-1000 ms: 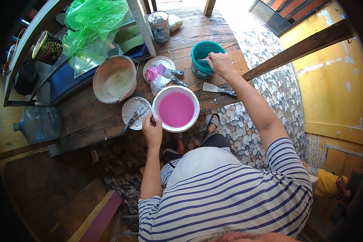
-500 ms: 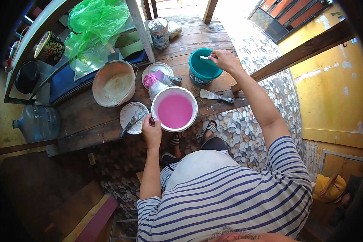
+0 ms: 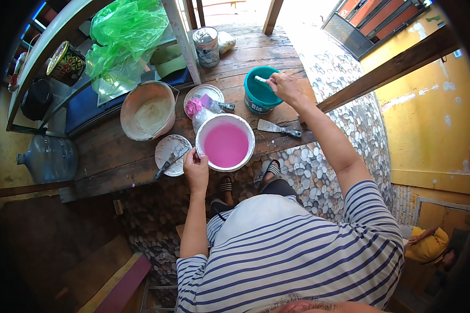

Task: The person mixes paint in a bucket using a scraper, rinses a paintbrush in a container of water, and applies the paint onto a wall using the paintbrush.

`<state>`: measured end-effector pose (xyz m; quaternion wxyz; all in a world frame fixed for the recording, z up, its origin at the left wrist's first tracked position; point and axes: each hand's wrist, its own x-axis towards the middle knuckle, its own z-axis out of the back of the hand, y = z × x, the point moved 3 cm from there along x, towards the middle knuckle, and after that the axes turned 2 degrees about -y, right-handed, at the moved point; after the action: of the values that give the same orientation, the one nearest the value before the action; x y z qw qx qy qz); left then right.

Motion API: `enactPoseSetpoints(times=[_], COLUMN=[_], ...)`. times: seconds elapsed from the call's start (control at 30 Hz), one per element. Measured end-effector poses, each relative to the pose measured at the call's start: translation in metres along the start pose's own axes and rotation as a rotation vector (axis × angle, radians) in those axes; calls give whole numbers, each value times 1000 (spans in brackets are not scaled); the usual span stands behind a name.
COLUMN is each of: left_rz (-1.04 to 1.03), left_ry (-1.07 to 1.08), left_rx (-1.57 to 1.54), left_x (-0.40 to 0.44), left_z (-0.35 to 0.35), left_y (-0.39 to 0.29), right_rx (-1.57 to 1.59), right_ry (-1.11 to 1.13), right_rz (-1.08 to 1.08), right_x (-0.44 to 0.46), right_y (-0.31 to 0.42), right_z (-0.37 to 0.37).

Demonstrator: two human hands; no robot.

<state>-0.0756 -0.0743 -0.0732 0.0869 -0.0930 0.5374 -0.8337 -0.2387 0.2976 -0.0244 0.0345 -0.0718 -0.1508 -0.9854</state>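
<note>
My left hand (image 3: 196,169) grips the left rim of a white bucket (image 3: 200,136) of pink liquid (image 3: 225,145) at the table's front edge. My right hand (image 3: 284,86) is closed round a pale handle (image 3: 260,79) over a teal bucket (image 3: 261,99); the handle's lower end is hard to make out. A scraper (image 3: 279,128) lies on the wood between the buckets. Left of my left hand, a round white lid (image 3: 165,147) bears another scraper (image 3: 171,165). Behind the white bucket, a second lid (image 3: 218,91) holds a pink crumpled thing (image 3: 194,106) and a tool with a dark handle.
On the wooden table (image 3: 109,148) stand a plaster-stained bucket (image 3: 170,115) and a paint can (image 3: 207,53). A water bottle (image 3: 49,159) lies at the left. Green plastic (image 3: 125,31) hangs behind. A wooden post (image 3: 391,68) slants at the right. A person in yellow (image 3: 428,245) is at lower right.
My right hand has shifted slightly downward in view, and the pale handle sits at a different angle over the teal bucket. My left hand keeps its grip on the white bucket's rim.
</note>
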Motion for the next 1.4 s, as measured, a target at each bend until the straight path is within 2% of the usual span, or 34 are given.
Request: enactPoseSetpoints(times=[0.07, 0.13, 0.17, 0.23, 0.3, 0.37, 0.4, 0.43, 0.5, 0.63, 0.7, 0.73, 0.77, 0.83, 0.9, 0.93, 0.97, 1.03, 1.07, 1.1, 1.17, 1.23, 1.3, 1.4], left_rz=[-10, -21, -4, 8, 5, 41, 85, 84, 40, 69, 77, 75, 110, 141, 190, 316, 315, 315, 304, 301, -104, -248, -319, -344], left_ry=[-3, -3, 3, 3, -6, 6, 15, 11, 17, 21, 41, 41, 69, 100, 176, 238, 239, 304, 283, 286, 4, -8, 99, 341], left_rx=[-6, -4, -9, -17, 7, -44, -97, -95, -39, -81, -76, -73, -95, -116, -41, -149, -147, 68, 222, 227, 448, 232, 176, 320], left_x=[2, 5, 6, 8, 10, 13, 14, 14, 15, 17, 18, 18, 19, 22, 25, 27, 32, 44, 50, 57, 73, 95, 119, 152], left_z=[-4, -4, -5, -7, -8, -12, -13, -14, -14, -17, -16, -15, -14, -11, -7, -5, -2, 2, 5, 5, 4, -20, -60, -133], left_y=[-2, -2, -4, -7, -4, -1, 1, 3, 2, 7, 9, 10, 12, 16, 11, 11, 15, 25, 10, -7, -49, -77, -96, -103], right_rx=[-1, 203, 203, 230, 211, 323, 454, 456, 289, 390, 580, 476, 480, 689, 763, 837, 839, 900, 903, 925, 948, 1017, 1006, 957], right_ry=[-39, 56, 52, -18, -50, -20, 4, 5, -169, -66, -109, -184, -186, -156, -159, -160, -161, -137, -140, -154, -166, -135, -141, -140], right_rz=[-63, -166, -166, -270, -263, -286, -380, -377, -302, -385, -513, -445, -448, -566, -602, -636, -637, -641, -644, -626, -613, -645, -578, -493], right_x=[0, -1, -3, -2, -5, -6, -4, -4, -7, -8, -11, -11, -12, -18, -20, -22, -23, -25, -27, -30, -36, -41, -46, -48], right_y=[0, -2, -3, -9, -6, -7, -16, -20, -18, -21, -32, -37, -36, -39, -43, -45, -47, -49, -51, -51, -50, -46, -41, -36], right_z=[3, -1, -2, -3, -3, -6, -17, -22, -14, -19, -33, -37, -32, -24, -18, -16, -13, -10, -8, -6, -1, 3, -1, -10])
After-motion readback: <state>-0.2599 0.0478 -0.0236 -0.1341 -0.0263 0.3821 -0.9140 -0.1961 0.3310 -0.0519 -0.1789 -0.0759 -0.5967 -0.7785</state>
